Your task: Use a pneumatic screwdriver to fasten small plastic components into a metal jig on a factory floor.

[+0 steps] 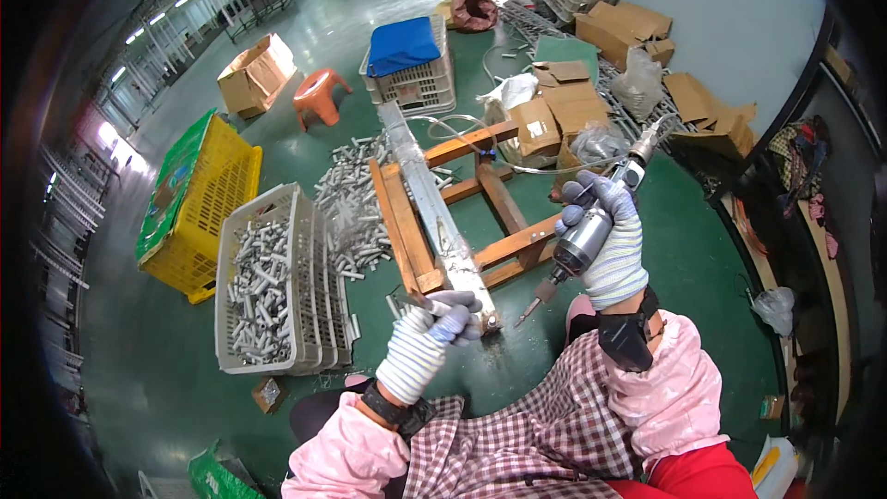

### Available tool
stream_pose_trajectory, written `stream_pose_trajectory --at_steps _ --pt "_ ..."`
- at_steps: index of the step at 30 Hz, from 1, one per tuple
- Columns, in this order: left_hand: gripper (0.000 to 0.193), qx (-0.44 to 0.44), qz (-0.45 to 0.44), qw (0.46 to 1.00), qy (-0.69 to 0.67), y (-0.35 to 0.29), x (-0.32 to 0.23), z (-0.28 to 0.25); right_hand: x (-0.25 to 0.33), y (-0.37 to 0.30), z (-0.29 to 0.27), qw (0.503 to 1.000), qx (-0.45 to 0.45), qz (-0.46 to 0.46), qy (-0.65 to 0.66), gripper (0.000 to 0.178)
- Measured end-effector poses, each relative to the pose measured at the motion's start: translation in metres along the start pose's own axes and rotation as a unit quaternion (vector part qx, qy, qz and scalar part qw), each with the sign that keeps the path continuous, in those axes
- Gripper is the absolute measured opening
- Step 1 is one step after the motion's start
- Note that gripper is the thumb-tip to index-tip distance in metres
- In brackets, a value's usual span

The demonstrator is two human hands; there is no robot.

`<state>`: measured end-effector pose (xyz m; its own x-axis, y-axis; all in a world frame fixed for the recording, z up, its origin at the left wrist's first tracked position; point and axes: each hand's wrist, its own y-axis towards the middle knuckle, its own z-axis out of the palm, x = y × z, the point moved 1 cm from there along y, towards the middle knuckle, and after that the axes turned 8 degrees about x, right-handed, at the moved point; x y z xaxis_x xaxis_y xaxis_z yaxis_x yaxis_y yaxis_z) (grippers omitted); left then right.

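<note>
My right hand (608, 240), in a striped work glove, grips a silver air drill (584, 242). Its thin bit points down and left toward the near end of a metal-topped beam (427, 194). At that end, my gloved left hand (427, 340) is closed around a short tube-like piece (421, 299), mostly hidden by the fingers. The beam rests on a brown wooden frame (395, 222) standing on the floor. A pale hose (554, 167) runs behind the drill.
To the left, a grey crate (308, 286) holds many short metal tubes (259, 291); more tubes (356, 194) lie heaped beside the frame. Behind are a yellow crate (217, 226), an orange stool (319, 95) and a crate under blue cloth (404, 44). Cardboard boxes (573, 102) crowd the right wall.
</note>
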<state>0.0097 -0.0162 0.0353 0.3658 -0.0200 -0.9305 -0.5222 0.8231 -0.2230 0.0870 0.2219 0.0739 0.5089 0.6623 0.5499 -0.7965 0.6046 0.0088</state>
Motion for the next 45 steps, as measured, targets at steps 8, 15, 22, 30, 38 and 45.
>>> stream_pose_trajectory --at_steps 8,15,22,30,38,45 --pt "0.021 0.034 -0.029 0.998 0.047 0.019 0.017 0.005 -0.006 0.008 -0.006 1.000 -0.019 0.006 0.003 0.027" --pt "0.021 0.040 0.091 0.940 0.326 0.020 0.020 0.013 0.000 0.010 0.005 0.999 0.021 -0.030 -0.004 0.026" --pt "0.025 0.010 0.104 0.827 0.552 0.020 0.032 0.012 0.021 -0.005 0.048 0.984 0.088 -0.134 -0.074 0.030" --pt "0.025 0.004 0.150 0.833 0.532 0.020 0.027 0.008 -0.005 -0.031 0.092 0.949 0.197 -0.157 -0.188 0.039" --pt "0.021 0.021 0.095 0.827 0.554 0.016 0.018 0.010 -0.025 -0.032 0.077 0.962 0.137 -0.116 -0.207 0.041" --pt "0.022 0.022 0.100 0.842 0.530 0.018 0.017 0.012 -0.023 -0.030 0.074 0.962 0.138 -0.117 -0.205 0.041"
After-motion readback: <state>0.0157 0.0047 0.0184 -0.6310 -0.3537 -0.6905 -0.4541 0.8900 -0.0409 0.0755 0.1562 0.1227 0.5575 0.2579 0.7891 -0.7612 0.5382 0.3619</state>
